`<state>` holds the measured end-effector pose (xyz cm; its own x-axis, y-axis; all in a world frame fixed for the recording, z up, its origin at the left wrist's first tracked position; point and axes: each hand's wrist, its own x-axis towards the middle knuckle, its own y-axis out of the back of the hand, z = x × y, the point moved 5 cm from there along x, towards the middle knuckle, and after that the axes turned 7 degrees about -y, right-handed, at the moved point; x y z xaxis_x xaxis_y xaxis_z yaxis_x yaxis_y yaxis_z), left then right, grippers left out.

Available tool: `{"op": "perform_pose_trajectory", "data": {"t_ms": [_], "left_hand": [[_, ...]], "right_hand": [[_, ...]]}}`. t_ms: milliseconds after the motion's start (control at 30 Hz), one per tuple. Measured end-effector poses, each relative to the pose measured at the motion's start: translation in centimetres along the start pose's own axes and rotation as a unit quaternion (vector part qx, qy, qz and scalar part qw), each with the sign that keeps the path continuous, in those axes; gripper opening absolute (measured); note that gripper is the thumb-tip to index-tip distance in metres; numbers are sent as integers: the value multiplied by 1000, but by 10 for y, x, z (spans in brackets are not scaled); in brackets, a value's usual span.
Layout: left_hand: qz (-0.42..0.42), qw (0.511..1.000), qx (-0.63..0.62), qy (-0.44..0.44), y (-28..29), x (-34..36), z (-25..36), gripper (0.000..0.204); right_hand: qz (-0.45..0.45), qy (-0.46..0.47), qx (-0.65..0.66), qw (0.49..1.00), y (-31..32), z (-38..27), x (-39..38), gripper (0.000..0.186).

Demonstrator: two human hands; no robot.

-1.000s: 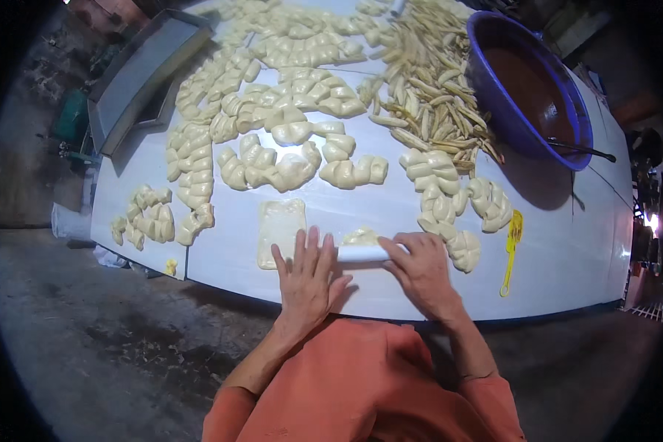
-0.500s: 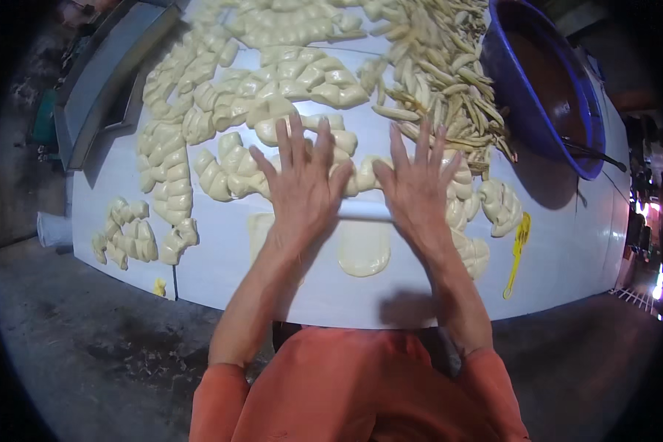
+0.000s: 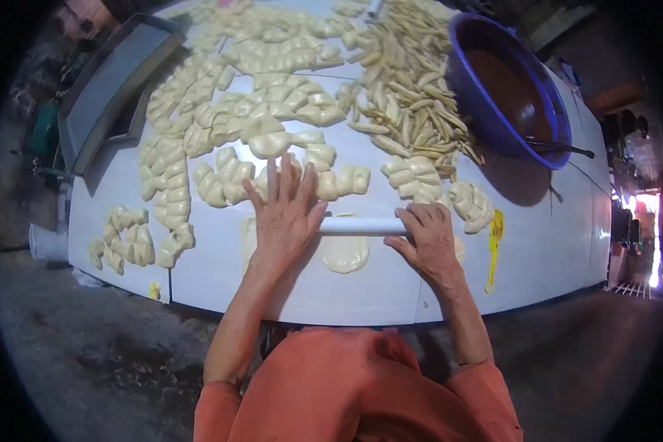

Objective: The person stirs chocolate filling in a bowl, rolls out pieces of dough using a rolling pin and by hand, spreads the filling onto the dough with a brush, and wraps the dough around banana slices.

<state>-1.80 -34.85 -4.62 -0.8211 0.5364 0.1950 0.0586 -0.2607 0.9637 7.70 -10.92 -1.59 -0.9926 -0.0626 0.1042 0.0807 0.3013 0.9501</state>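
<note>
Near the front edge of the white table point(image 3: 221, 272), I see both my hands pressed on a white rolling pin point(image 3: 361, 226) that lies crosswise, left to right. My left hand point(image 3: 283, 217) lies flat over the pin's left end, fingers spread wide and pointing away from me. My right hand point(image 3: 429, 237) rests on its right end, fingers curled loosely over it. Just below the pin, between my hands, sits a flattened oval of pale dough point(image 3: 345, 252). Beyond the pin, many shaped dough pieces point(image 3: 221, 125) cover the table's far half. At far right stands a blue basin point(image 3: 508, 88) of brown filling. A yellow scraper point(image 3: 493, 243) lies right of my right hand.
</note>
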Motion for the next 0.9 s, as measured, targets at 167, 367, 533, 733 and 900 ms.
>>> {"op": "perform_pose_trajectory", "data": {"t_ms": [167,367,533,733,900], "left_hand": [[15,1000,7,-6,-5,-9,-6,66],[-5,999,21,-40,11,-14,11,70],[44,998,-2,-46,-5,2,10,69],[-36,999,-27,-4,10,-17,25,68],[-114,988,-101,-14,15,-77,50,72]], "right_hand": [[-7,-9,-34,999,6,36,-16,26],[95,-80,20,992,23,19,-15,33],[43,-4,58,997,-8,-47,21,49],[-17,-36,-51,998,-39,-40,6,58],[-57,-40,20,997,-39,-48,-63,57]]}}
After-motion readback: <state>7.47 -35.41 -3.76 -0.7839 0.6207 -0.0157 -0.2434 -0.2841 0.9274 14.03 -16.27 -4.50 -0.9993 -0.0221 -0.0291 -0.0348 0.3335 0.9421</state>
